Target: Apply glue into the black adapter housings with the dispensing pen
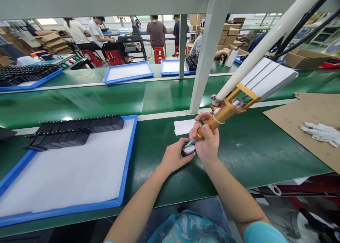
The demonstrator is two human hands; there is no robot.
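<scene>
My left hand (175, 155) is closed around a small black case (189, 150) with a white inside, held just over the green bench. My right hand (207, 140) wraps the lower end of a gold-coloured dispensing gun (222, 115), whose thin nozzle (190, 143) points into the case. A white pipe (252, 55) meets the gun near its upper part. Behind my hands lies a white sheet of paper (183, 127). Whether the nozzle touches the case's inside I cannot tell.
On the left, a blue-rimmed tray (129, 158) bears rows of black cases (77, 131). A grey post (203, 59) rises behind my hands. White gloves (321, 132) lie on cardboard (294, 119) at right. Beyond the green belt (114, 99), several people sit working.
</scene>
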